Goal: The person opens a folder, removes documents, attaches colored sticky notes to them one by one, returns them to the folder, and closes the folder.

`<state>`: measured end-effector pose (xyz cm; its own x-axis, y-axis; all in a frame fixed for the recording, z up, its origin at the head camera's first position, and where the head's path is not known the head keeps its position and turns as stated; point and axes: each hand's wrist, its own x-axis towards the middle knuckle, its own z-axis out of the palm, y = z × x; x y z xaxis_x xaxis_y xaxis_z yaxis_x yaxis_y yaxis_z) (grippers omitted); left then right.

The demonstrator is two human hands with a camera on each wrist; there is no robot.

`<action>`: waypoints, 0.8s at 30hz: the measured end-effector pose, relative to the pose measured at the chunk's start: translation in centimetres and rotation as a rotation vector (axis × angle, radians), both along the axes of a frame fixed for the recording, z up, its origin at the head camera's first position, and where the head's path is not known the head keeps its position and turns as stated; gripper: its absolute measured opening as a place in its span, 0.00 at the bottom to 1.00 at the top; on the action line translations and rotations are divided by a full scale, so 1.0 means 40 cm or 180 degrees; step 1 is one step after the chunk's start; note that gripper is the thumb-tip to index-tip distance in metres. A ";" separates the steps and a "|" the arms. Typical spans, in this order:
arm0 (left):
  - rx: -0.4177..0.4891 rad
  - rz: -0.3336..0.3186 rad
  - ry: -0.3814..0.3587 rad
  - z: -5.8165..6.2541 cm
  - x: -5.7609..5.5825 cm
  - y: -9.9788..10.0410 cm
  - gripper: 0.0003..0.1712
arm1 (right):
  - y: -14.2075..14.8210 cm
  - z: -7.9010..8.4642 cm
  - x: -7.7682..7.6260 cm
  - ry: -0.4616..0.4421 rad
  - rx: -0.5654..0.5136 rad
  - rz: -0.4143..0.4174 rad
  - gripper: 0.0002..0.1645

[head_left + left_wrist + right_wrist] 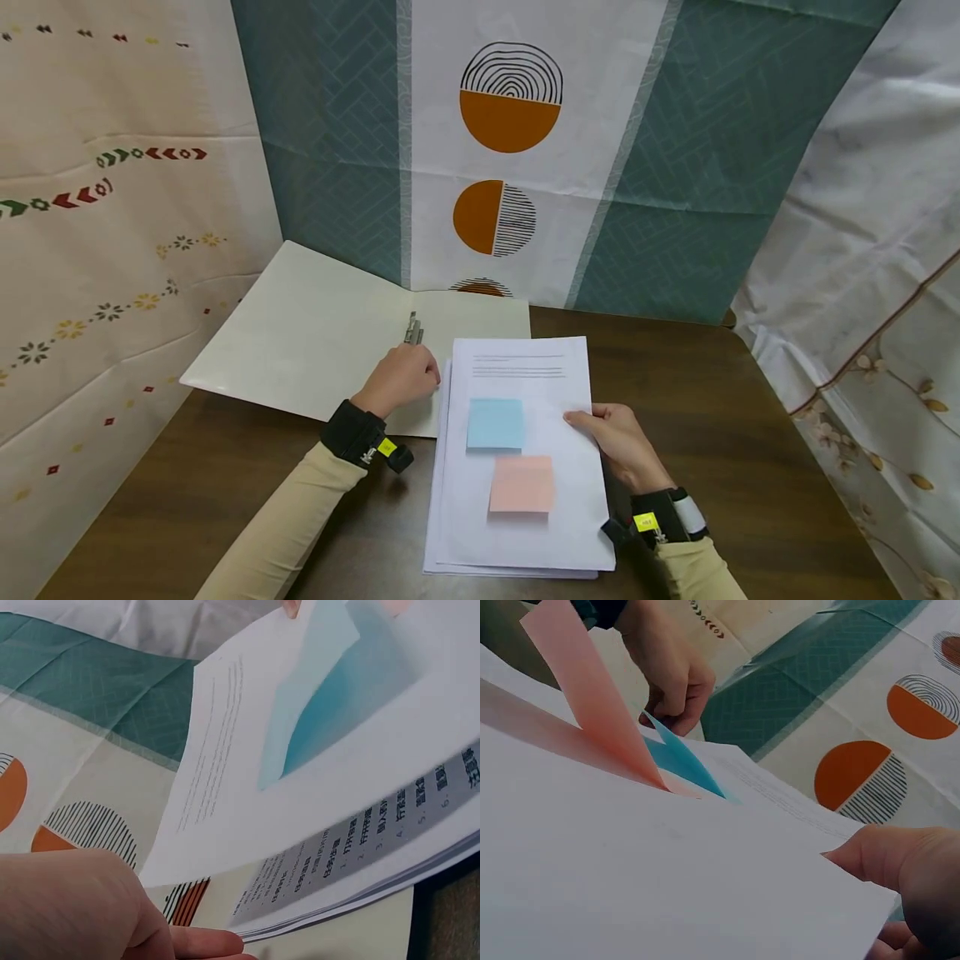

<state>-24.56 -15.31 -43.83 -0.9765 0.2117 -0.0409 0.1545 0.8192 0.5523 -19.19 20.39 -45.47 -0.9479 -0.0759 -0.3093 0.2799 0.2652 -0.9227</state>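
Observation:
My right hand (618,446) pinches the right edge of the top printed sheet (525,533), thumb above and fingers below. This sheet bows up over the stacked pages (330,862), whose printed text shows beneath it. On it are a light blue sticky note (495,424) and a pink sticky note (521,484), their free ends standing up. Beside the stack's left edge is my left hand (401,379), its fingers (206,941) right at the lower pages' edge. I cannot tell whether it grips them. Beyond its knuckles a metal clip (413,329) shows on an open cream folder (330,333).
The folder lies under the left hand and reaches to the back of the brown wooden table (720,450). A green and white patterned cloth (330,125) hangs behind, with pale cloths (112,275) at both sides. The stack overlaps the folder's right part.

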 end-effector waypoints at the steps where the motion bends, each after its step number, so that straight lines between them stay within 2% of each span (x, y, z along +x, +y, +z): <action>1: 0.0011 -0.0023 0.0003 -0.004 -0.004 -0.003 0.12 | -0.004 -0.003 -0.001 0.0013 0.0031 0.0001 0.33; 2: 0.0029 -0.0038 -0.0011 -0.007 -0.007 -0.004 0.12 | -0.009 -0.007 -0.001 0.0013 0.0065 -0.0011 0.32; 5: 0.0005 -0.0107 0.0082 -0.067 -0.043 -0.017 0.13 | -0.024 -0.020 -0.002 0.0023 0.0236 -0.0057 0.30; 7: 0.0005 -0.0106 0.0064 -0.072 -0.045 -0.016 0.14 | -0.033 -0.030 -0.002 0.0026 0.0354 -0.0080 0.28; 9: 0.0010 -0.0087 0.0052 -0.071 -0.042 -0.011 0.13 | -0.041 -0.040 -0.003 0.0031 0.0449 -0.0099 0.27; 12: 0.0018 -0.0009 -0.0078 -0.018 -0.008 0.010 0.11 | -0.049 -0.049 -0.002 0.0031 0.0528 -0.0146 0.25; 17: -0.0105 0.0044 -0.0056 -0.009 0.006 0.025 0.07 | -0.058 -0.054 0.002 0.0035 0.0631 -0.0172 0.24; 21: -0.0098 0.0067 -0.0010 -0.009 0.015 0.030 0.07 | -0.062 -0.055 0.002 0.0092 0.0680 -0.0132 0.22; 22: -0.0097 0.0054 0.0033 -0.023 0.010 0.028 0.07 | -0.062 -0.056 0.001 0.0108 0.0700 -0.0126 0.22; 24: -0.0119 0.0067 0.0023 -0.027 0.011 0.029 0.08 | -0.060 -0.058 0.000 0.0128 0.0720 -0.0115 0.21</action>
